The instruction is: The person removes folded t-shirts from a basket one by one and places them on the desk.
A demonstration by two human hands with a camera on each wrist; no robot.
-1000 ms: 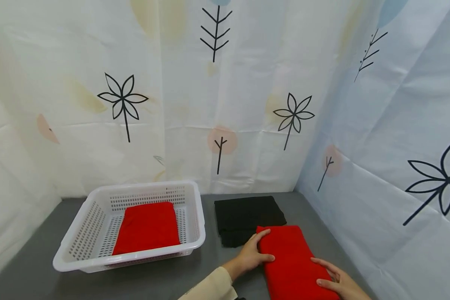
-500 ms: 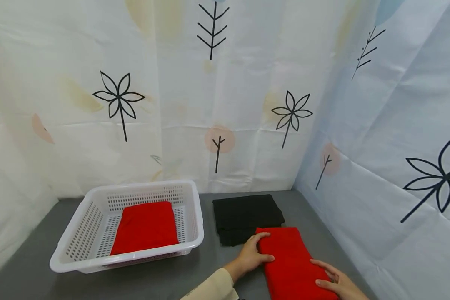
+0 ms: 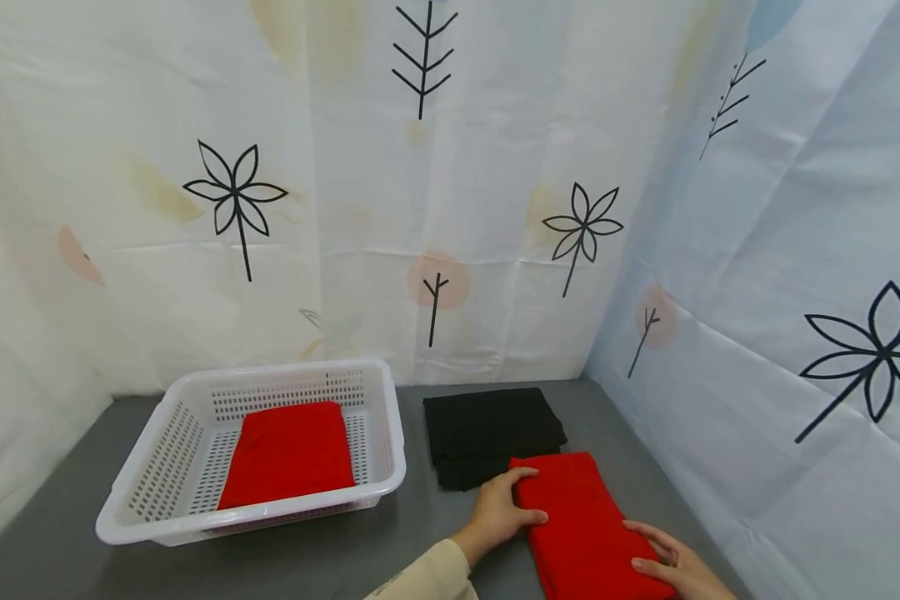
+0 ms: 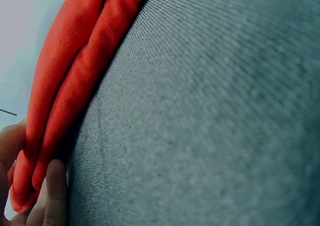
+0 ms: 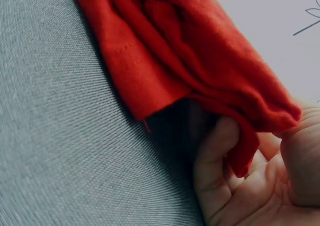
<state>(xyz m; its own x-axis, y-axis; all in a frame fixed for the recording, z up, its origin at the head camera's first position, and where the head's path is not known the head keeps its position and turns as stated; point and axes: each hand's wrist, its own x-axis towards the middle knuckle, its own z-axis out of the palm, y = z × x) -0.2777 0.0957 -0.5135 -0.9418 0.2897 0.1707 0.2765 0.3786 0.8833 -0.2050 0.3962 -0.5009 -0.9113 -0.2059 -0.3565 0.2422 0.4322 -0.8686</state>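
a folded red cloth [image 3: 577, 521] is at the lower right of the head view, over the grey counter [image 3: 270, 567]. the left hand [image 3: 497, 510] has its grip clamped on the cloth's left edge; the right hand [image 3: 681, 570] has its grip clamped on the lower right end, fingers curled underneath. a black cloth [image 3: 487, 427] lies just above it in frame; a white basket [image 3: 394, 425] sits lower left.
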